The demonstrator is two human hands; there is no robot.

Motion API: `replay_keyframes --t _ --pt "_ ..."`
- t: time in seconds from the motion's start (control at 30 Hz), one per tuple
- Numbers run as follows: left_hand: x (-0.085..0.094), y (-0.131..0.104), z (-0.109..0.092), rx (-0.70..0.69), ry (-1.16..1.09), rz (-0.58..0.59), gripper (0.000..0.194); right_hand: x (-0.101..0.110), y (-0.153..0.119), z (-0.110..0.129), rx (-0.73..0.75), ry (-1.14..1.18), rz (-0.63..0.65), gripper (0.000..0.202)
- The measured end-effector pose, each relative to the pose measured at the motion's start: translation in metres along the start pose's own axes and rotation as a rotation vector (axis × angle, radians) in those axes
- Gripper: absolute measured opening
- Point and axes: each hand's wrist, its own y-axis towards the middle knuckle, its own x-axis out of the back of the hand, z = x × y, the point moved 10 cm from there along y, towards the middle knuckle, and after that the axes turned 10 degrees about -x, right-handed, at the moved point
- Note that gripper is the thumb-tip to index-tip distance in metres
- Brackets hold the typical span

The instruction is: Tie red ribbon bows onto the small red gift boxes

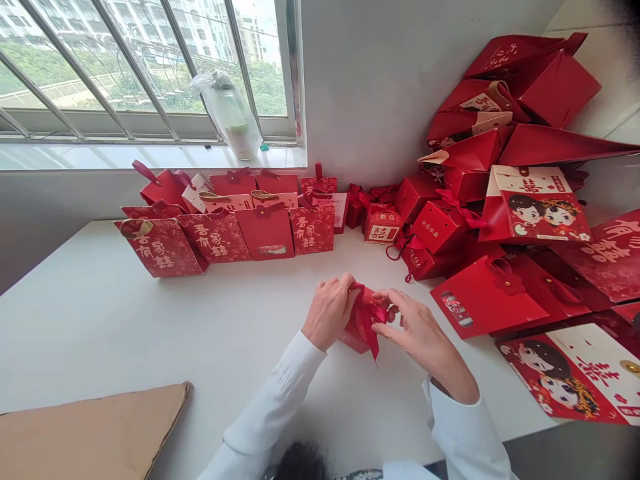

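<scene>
A small red gift box (pixel 354 339) stands on the white table in front of me, with a dark red satin ribbon (pixel 369 319) tied in a bow at its top. My left hand (pixel 326 313) is closed at the box's upper left, its fingertips pressing on the ribbon. From the other side, my right hand (pixel 413 330) pinches a loop of the bow between bent fingers and thumb. One ribbon tail hangs down the box's near side. Parts of the box are hidden behind my hands.
Red gift bags (pixel 265 233) stand in rows below the window. Small red boxes (pixel 440 223) and larger bags (pixel 543 207) are heaped at the right. A cardboard sheet (pixel 90 433) lies at the front left. A bagged cup (pixel 237 130) is on the sill.
</scene>
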Motion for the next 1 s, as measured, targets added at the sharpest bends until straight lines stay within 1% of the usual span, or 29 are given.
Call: replay_keyframes --t 0.07,0.17,0.23,0.37,0.53,0.77,0.87,1.0 --pt "0.001 0.000 0.000 -0.006 -0.022 -0.018 0.019 0.002 0.000 -0.006 -0.033 0.065 -0.021 0.022" --pt "0.002 0.000 0.000 -0.011 -0.035 -0.042 0.019 0.003 0.001 -0.014 -0.107 0.133 -0.047 0.025" --pt "0.003 -0.001 0.000 -0.015 -0.036 -0.054 0.019 -0.001 0.002 -0.013 -0.134 0.130 -0.049 0.025" --pt "0.004 -0.001 -0.002 -0.037 -0.014 -0.079 0.020 -0.005 0.005 -0.013 -0.178 0.070 -0.063 0.018" --pt "0.004 -0.002 -0.009 -0.110 0.100 -0.114 0.021 -0.005 0.011 -0.013 -0.194 0.068 -0.050 0.018" --pt "0.002 -0.003 -0.018 -0.165 0.182 -0.098 0.024 -0.003 0.016 -0.012 -0.210 0.201 -0.036 0.015" --pt "0.002 -0.003 -0.019 -0.141 0.188 -0.082 0.025 -0.006 0.018 -0.009 -0.174 0.220 -0.032 0.012" --pt "0.000 -0.004 -0.012 -0.043 0.264 -0.044 0.023 -0.010 0.019 -0.007 -0.136 0.277 -0.037 0.013"
